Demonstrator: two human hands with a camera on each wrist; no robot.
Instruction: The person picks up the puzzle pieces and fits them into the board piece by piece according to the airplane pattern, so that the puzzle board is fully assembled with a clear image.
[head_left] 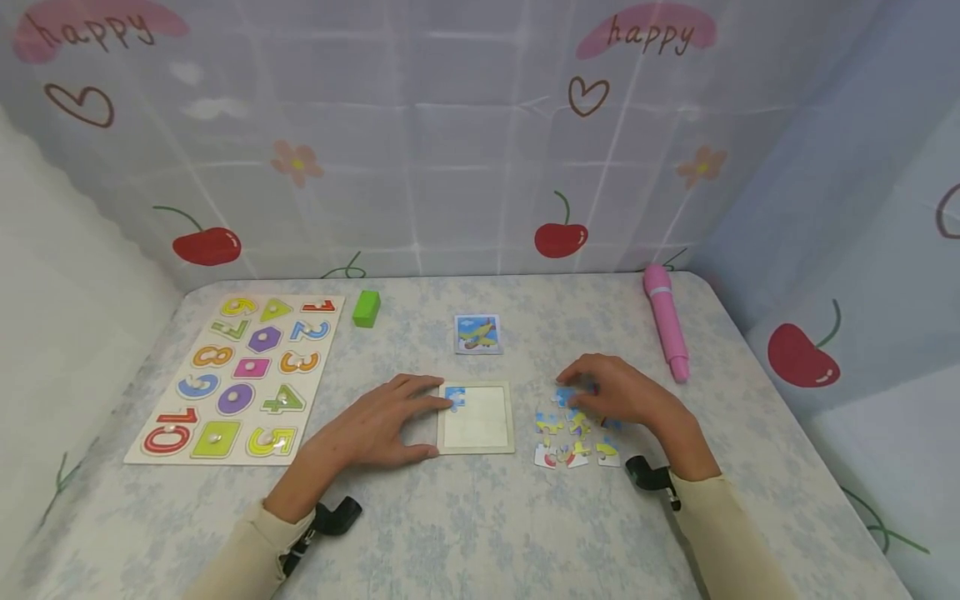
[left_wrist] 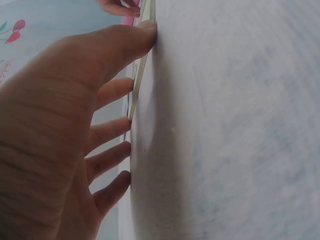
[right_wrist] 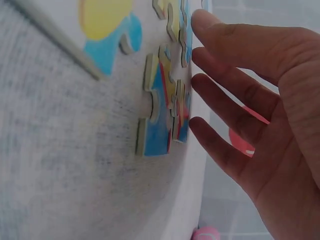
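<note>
A shallow wooden puzzle tray (head_left: 478, 449) lies on the table with one blue jigsaw piece (head_left: 455, 395) in its far left corner. My left hand (head_left: 378, 421) steadies it: the thumb presses the near left edge and an extended fingertip rests at the blue piece. To the right, my right hand (head_left: 626, 396) hovers over a group of loose jigsaw pieces (head_left: 549, 423), its fingers gently bent and spread. Thumb and fingertips are right at a blue piece (head_left: 562, 397). In the right wrist view, a blue, yellow and red piece (right_wrist: 159, 122) lies flat below the fingers.
Behind the tray lies a small airplane picture card (head_left: 477, 334). A number-and-shape board (head_left: 251, 367) takes up the left side, with a green block (head_left: 367, 308) by its far right corner. At the far right lies a pink microphone-shaped object (head_left: 667, 325). Curtains stand behind the table.
</note>
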